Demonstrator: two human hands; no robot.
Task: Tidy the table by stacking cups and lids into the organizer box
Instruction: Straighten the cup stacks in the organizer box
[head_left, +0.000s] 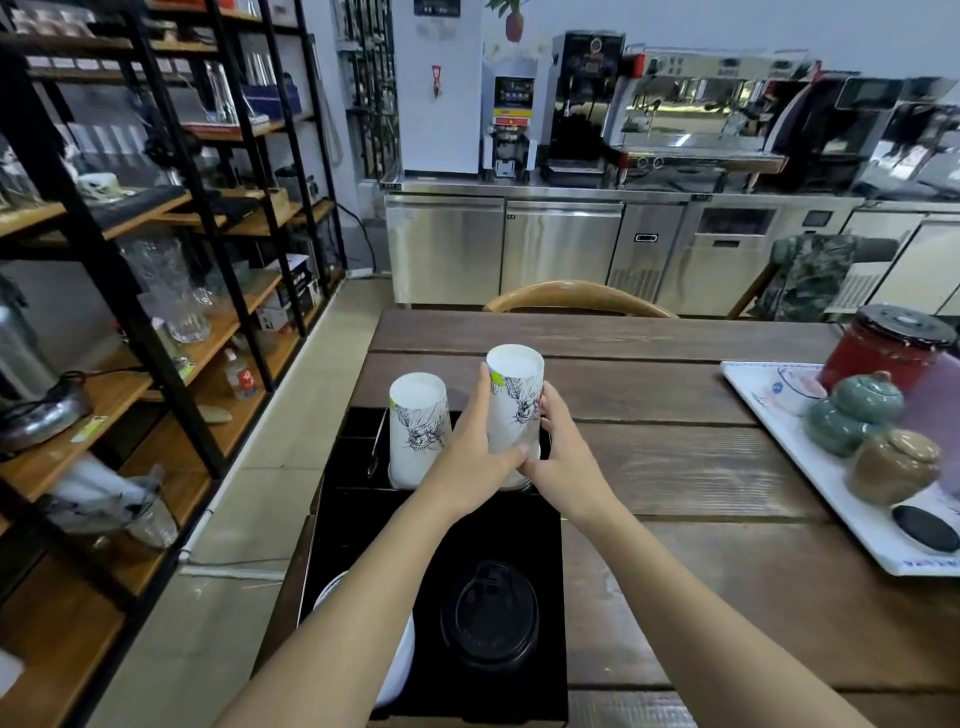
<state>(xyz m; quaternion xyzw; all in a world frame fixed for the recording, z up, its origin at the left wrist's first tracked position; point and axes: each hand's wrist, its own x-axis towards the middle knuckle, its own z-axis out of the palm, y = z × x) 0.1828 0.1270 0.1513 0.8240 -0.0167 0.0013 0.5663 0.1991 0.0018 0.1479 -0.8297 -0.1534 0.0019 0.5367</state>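
Observation:
A black organizer box (545, 597) sits on the wooden table's left end. Two white printed paper cups stand upside down in its far holes. The left cup (418, 431) stands alone. Both hands grip the right cup (514, 405): my left hand (472, 457) wraps its left side and my right hand (558, 447) holds its right side. Its lower end is hidden behind my fingers. A stack of black lids (488, 618) fills a near hole. White lids (402, 670) show partly under my left forearm. A metal spoon (375, 447) leans in a far-left slot.
A white tray (779, 415) at the table's right carries green and brown lidded jars and a black oval piece. A red canister with a black lid (898, 348) stands behind it. A wooden chair back (576, 299) is at the far edge. Black shelving lines the left.

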